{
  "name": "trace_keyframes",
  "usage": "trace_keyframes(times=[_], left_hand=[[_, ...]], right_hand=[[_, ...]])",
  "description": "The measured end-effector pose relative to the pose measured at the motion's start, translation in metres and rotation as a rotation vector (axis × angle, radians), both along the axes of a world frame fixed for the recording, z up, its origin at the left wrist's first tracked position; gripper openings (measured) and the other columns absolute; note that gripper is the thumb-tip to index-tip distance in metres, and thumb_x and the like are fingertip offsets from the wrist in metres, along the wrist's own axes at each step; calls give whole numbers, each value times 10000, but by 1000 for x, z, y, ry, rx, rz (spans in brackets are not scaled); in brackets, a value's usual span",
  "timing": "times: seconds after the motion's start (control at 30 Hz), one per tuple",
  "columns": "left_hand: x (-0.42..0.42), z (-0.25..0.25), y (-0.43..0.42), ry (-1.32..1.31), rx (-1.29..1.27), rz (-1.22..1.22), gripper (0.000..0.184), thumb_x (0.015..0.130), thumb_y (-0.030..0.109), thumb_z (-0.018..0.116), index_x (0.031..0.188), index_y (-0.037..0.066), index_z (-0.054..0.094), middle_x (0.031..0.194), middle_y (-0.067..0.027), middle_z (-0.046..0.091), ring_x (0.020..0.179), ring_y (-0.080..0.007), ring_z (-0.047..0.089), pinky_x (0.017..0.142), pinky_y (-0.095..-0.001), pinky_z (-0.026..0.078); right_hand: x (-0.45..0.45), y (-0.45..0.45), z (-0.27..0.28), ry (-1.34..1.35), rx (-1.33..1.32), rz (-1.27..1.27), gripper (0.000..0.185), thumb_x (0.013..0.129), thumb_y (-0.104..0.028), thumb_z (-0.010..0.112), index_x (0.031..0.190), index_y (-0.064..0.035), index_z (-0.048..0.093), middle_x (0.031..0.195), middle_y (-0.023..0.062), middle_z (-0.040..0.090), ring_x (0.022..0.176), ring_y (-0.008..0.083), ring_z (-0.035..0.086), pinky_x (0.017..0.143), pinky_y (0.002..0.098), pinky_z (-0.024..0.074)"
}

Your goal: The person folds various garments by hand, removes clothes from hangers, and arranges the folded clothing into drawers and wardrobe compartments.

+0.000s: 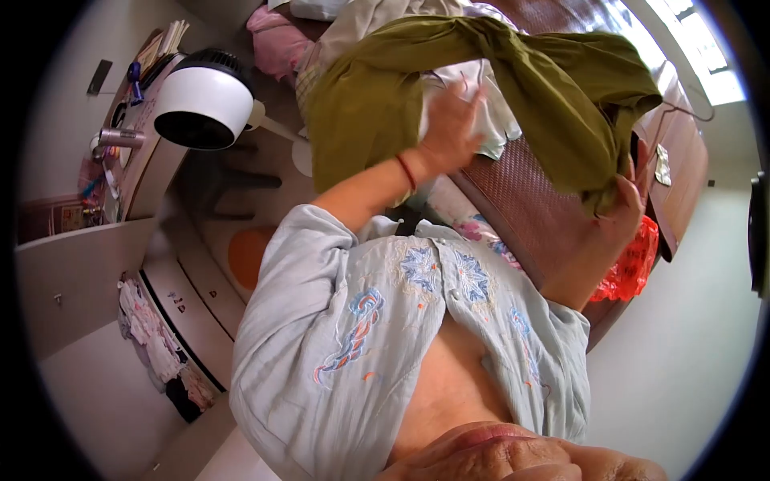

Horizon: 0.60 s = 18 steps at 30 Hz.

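An olive-green garment [553, 104] lies spread over the brown woven mat, with folds of it falling towards me. My left hand [453, 124], a red band at its wrist, is over a white cloth [493, 108] framed by the garment; its fingers are spread and slightly blurred. At the garment's right lower edge is my right hand [630, 200], touching the bunched fabric, with fingers stretched upward and thumb apart. A wire hanger hook [702, 116] sticks out beyond the garment's right end.
A red plastic bag [630, 264] lies below my right hand. Floral fabric [465, 212] is near my body. Pink cloth [277, 40] is at the back. A white fan-like device [204, 100], a cluttered desk [152, 156] and a dark stool [228, 180] stand left.
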State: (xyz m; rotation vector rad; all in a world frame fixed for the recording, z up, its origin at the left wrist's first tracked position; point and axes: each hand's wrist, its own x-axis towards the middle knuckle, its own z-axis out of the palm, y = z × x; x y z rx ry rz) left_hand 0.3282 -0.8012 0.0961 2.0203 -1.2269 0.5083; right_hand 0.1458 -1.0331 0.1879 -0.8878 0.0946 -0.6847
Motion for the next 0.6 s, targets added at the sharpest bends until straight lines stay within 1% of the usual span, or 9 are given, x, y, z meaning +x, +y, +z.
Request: trace_keyframes(times=[0.13,0.27,0.33,0.37,0.4,0.43,0.47,0.53,0.6], left_hand=[[71,22,25,-6,297,384,1095,642,400,751,1437,149,40,1442,-222,116,1333,-398,110,981,-645,141],[108,10,65,124,531,493,1111,630,398,766,1437,211,24,1458,-157,131,1351,-358,95,1000,-651,116],[115,0,74,122,617,489,1089,624,397,767,1434,231,58,1461,-136,138,1360,-334,90,1004,-658,109],[120,-7,77,144,597,524,972,654,349,750,1409,216,153,1460,-107,149,1360,-330,85,1003,-663,106],[123,-9,78,167,574,561,858,684,301,734,1384,201,247,1459,-78,160,1361,-327,79,1002,-668,103],[116,2,76,130,607,592,510,740,201,672,1209,146,480,1365,-81,354,1338,-266,195,993,-659,133],[117,2,79,125,598,587,510,740,201,672,1209,146,480,1365,-81,354,1338,-266,195,993,-659,133],[118,3,87,152,612,288,262,766,124,617,1025,103,591,1114,-77,570,1182,-237,447,965,-549,306],[102,20,93,328,453,172,258,766,95,618,1024,89,598,1073,-64,597,1075,-215,515,913,-451,368]], right_hand=[[-52,-1,49,111,-213,-133,688,694,21,410,1355,75,225,1330,278,367,1193,375,434,999,428,365],[-106,-12,82,97,-400,-444,603,695,-36,383,1248,197,323,1349,306,317,1150,383,471,987,406,386],[-132,-11,107,132,-461,-522,485,764,-91,409,1213,90,449,1305,356,338,1142,435,461,955,456,421],[-129,7,106,67,-1170,-828,327,825,-180,456,1094,-22,556,1250,415,348,1120,500,449,872,522,471],[-146,-7,110,-53,-1452,-833,248,852,-243,481,983,-59,584,1231,446,332,1098,546,438,790,566,496],[-156,-4,119,-73,-1494,-834,239,852,-213,467,994,-61,586,1233,441,337,1102,546,435,792,567,495],[-163,3,127,-94,-1535,-834,236,853,-182,453,1005,-64,589,1234,436,342,1106,546,432,794,568,495],[-170,32,144,71,-1225,-987,221,842,-143,445,945,-67,625,1252,421,337,1124,537,424,827,556,488],[-171,58,160,217,-987,-1082,623,684,-133,435,1246,133,405,1364,213,370,1225,341,408,1022,370,333]])
